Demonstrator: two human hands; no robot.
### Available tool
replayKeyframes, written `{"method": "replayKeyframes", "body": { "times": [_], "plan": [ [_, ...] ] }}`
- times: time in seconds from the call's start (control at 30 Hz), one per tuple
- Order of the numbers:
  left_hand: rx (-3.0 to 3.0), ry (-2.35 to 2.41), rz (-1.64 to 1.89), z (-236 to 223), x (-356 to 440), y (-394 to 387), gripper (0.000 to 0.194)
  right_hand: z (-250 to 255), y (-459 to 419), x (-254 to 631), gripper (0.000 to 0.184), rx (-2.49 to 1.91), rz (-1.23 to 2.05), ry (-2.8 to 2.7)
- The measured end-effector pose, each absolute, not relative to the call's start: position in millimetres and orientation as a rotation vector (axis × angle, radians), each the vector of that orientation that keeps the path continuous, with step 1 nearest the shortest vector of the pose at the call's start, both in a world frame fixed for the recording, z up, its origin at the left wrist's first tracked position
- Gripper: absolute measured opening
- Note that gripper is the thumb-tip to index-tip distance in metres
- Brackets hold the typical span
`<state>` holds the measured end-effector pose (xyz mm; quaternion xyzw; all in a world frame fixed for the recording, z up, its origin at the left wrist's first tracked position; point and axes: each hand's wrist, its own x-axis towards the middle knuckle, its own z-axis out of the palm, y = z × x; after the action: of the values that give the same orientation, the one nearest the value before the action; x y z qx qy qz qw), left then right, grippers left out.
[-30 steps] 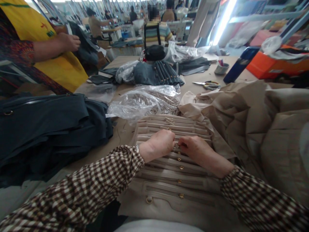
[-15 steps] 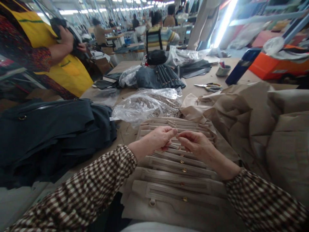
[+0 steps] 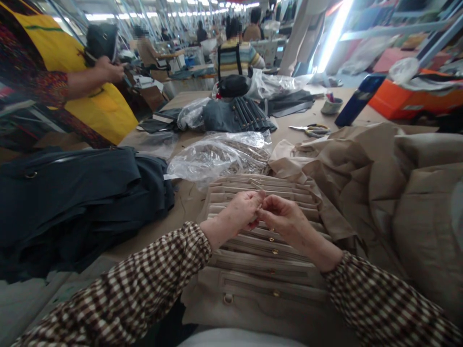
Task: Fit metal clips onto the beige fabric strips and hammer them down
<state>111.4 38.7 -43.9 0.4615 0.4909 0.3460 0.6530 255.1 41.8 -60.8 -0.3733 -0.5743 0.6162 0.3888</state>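
My left hand (image 3: 238, 212) and my right hand (image 3: 282, 218) meet fingertip to fingertip just above a fanned stack of beige fabric pieces (image 3: 267, 250) with zips and small brass studs. Both hands are pinched shut on a tiny part between them, too small to name. More small pale parts (image 3: 256, 183) lie on the top of the stack. A clear plastic bag (image 3: 220, 156) filled with beige pieces sits just beyond the stack.
A heap of beige cloth (image 3: 390, 178) fills the right side. Dark navy fabric (image 3: 79, 197) is piled at left. Scissors (image 3: 311, 128), a small cup (image 3: 332, 105) and an orange box (image 3: 408, 94) lie farther back. A person in a yellow apron (image 3: 79, 82) stands at left.
My hands lifted off the beige stack and came together, fingertips now touching. The person at left raised a dark object higher.
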Motion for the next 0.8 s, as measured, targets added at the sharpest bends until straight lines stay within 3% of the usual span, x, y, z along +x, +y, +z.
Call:
{"method": "replayKeyframes", "body": {
  "times": [0.13, 0.4, 0.57, 0.7, 0.8],
  "plan": [
    [1.092, 1.136, 0.613, -32, 108, 33, 0.042, -58, 40, 274, 0.034, -1.059, 1.481, -1.39],
    [0.864, 1.011, 0.367, -28, 102, 28, 0.029, -57, 20, 294, 0.028, -0.981, 1.613, -1.286],
    [1.288, 1.207, 0.263, -25, 107, 34, 0.02, -60, 23, 305, 0.022, -1.071, 1.775, -1.256],
    [1.877, 1.353, 0.059, -23, 115, 40, 0.019, -71, 27, 307, 0.009, -1.248, 1.392, -1.779],
    [2.104, 1.384, -0.138, -22, 121, 43, 0.022, -79, 27, 305, 0.015, -1.297, 0.98, -2.162]
  ]
}}
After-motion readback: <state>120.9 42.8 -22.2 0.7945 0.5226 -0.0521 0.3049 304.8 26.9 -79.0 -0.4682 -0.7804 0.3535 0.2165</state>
